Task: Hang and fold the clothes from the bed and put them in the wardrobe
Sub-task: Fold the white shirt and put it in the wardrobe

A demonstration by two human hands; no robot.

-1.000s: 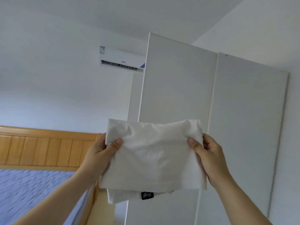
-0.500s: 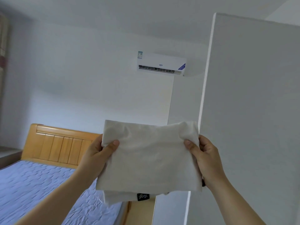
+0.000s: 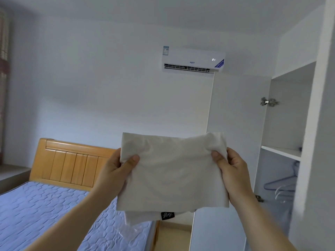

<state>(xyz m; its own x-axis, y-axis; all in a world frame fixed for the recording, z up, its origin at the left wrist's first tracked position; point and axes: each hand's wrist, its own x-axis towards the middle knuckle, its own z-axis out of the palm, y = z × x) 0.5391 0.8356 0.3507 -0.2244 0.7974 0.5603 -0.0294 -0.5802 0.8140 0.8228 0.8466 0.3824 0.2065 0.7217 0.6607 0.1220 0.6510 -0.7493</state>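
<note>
Both hands hold a folded white garment (image 3: 172, 171) up at chest height: the left hand (image 3: 113, 171) pinches its upper left edge, the right hand (image 3: 233, 171) its upper right edge. A black label (image 3: 167, 215) hangs below. The open wardrobe (image 3: 286, 124), with shelf (image 3: 280, 152) and hangers (image 3: 282, 185), stands right; the bed (image 3: 45, 205) lies left.

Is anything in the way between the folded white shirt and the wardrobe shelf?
Nothing visible is. The left hand and right hand hold the shirt, the wardrobe door stands open, and the shelf shows just right of the shirt.
</note>
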